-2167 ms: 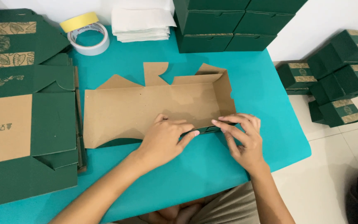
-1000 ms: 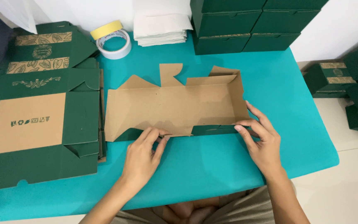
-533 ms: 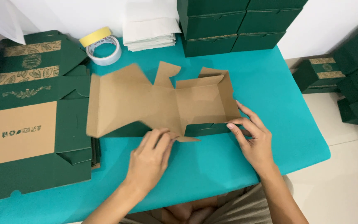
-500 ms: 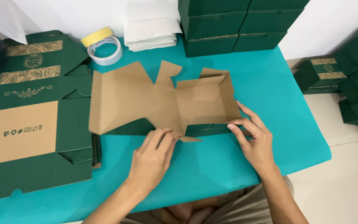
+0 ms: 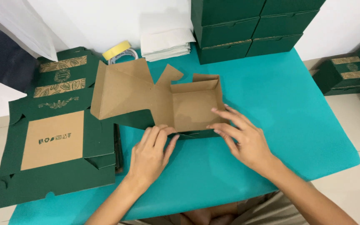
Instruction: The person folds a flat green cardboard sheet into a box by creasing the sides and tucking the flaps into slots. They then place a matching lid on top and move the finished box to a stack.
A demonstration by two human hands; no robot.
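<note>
Cardboard box [image 5: 176, 102] front wall touches both hands' fingers [image 5: 159, 135].

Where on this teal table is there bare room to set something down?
Bare teal table lies right of the half-folded box, below the stacked green boxes, and along the near edge by the left hand and right hand. The left side is crowded with flat box blanks.

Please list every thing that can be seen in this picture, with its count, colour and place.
half-folded box: 1, brown inside, green outside, table centre
flat box blanks: a stack, green, table left
table cover: 1, teal
tape rolls: 2, yellow and clear, table back
white sheets: 1 pile, table back
finished boxes: several, green, stacked at table back
boxes on floor: several, green, right
left hand: on the box's near edge
right hand: on the near wall
</note>
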